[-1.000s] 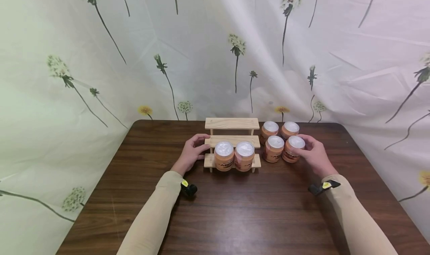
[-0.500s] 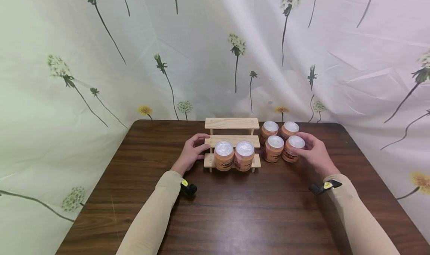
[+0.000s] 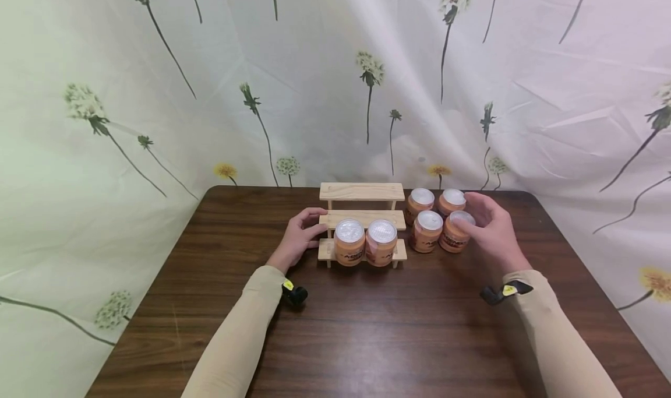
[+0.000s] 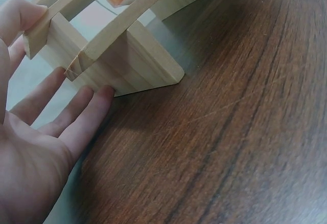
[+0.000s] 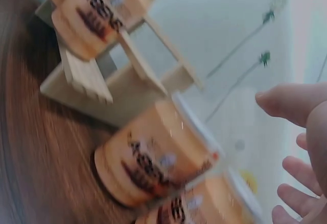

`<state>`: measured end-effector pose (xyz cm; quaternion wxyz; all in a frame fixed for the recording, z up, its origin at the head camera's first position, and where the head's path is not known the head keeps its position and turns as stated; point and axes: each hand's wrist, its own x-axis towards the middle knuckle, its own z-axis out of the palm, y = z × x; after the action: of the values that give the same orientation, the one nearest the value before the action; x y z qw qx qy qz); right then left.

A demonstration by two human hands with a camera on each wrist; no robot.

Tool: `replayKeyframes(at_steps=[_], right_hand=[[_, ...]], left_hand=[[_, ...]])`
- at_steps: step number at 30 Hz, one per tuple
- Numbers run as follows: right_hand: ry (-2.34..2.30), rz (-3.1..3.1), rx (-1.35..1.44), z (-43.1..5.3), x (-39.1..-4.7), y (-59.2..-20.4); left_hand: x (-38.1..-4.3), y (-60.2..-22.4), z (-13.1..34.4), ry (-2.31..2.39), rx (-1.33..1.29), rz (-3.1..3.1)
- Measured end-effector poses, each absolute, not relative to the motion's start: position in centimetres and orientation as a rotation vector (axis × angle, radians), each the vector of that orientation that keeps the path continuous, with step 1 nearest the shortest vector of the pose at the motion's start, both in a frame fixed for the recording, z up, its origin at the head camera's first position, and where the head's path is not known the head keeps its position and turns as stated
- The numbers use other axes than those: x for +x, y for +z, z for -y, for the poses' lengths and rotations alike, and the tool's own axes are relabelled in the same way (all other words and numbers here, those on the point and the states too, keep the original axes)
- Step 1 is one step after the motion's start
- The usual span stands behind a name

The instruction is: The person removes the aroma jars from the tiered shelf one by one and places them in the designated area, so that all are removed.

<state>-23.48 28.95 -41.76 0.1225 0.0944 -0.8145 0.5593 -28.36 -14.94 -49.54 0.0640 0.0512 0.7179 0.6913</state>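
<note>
A three-step wooden display rack (image 3: pixel 362 192) stands near the back of the table. Two orange jars with pale silvery lids, a left jar (image 3: pixel 349 243) and a right jar (image 3: pixel 381 243), sit upright on its lowest step. My left hand (image 3: pixel 299 238) touches the rack's left end, its fingertips against the side panel (image 4: pixel 102 73) in the left wrist view. Several more such jars stand grouped right of the rack. My right hand (image 3: pixel 493 229) hovers at the front right jar (image 3: pixel 454 239), thumb and fingers spread; the right wrist view shows the hand apart from the nearby jars.
The dark wood-grain table (image 3: pixel 377 328) extends in front of the rack. Behind it hangs a pale curtain (image 3: pixel 314 95) printed with dandelions. A black wrist camera (image 3: pixel 295 295) sits on my left sleeve and another camera (image 3: pixel 493 295) on my right.
My right hand has loosened from the front right jar and risen slightly, its fingers spreading. My left hand and the rack stay where they were.
</note>
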Motion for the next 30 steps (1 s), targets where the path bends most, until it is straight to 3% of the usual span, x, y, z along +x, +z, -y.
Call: replayKeyframes(at_steps=[8, 15, 30], right_hand=[[1.613, 2.37, 0.386, -25.2, -22.7, -40.3], [1.748, 2.415, 0.597, -21.7, -22.4, -40.9], [1.665, 2.582, 0.773, -17.2, -22.1, -42.6]], left_hand=[[-28.2, -49.4, 14.9, 2.084, 0.158, -2.177], [-28.3, -49.5, 15.0, 2.081, 0.14, -2.18], [-28.1, -49.3, 14.9, 2.091, 0.128, -2.179]])
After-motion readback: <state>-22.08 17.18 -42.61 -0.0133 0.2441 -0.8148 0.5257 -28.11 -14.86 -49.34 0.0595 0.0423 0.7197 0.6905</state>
